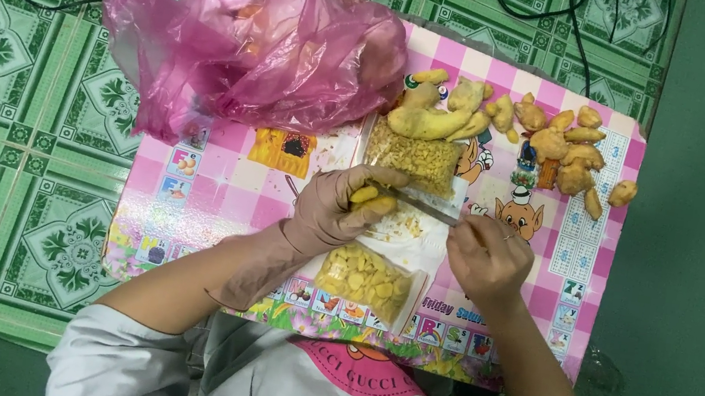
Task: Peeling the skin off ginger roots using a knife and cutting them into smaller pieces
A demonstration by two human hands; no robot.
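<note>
Head view: gloved left hand (pixel 334 209) pinches ginger piece (pixel 364 195) on white board (pixel 420 241); bare right hand (pixel 485 260) grips knife (pixel 421 205). Blade sits close to fingertips, a slip could cut the glove

The middle of the pink checked table (pixel 213 196) is crowded: the gloved left hand (pixel 334 209) and bare right hand (pixel 485 260) meet over a knife (pixel 422 206), hemmed by a heap of ginger peelings (pixel 412 156) behind and a pile of ginger slices (pixel 364 279) toward the person. Whole ginger roots (pixel 512 124) fill the far right part, and a crumpled pink plastic bag (pixel 254 48) blocks the far left. Open tabletop lies left of the gloved hand, below the bag, and in a narrow strip along the right edge.
</note>
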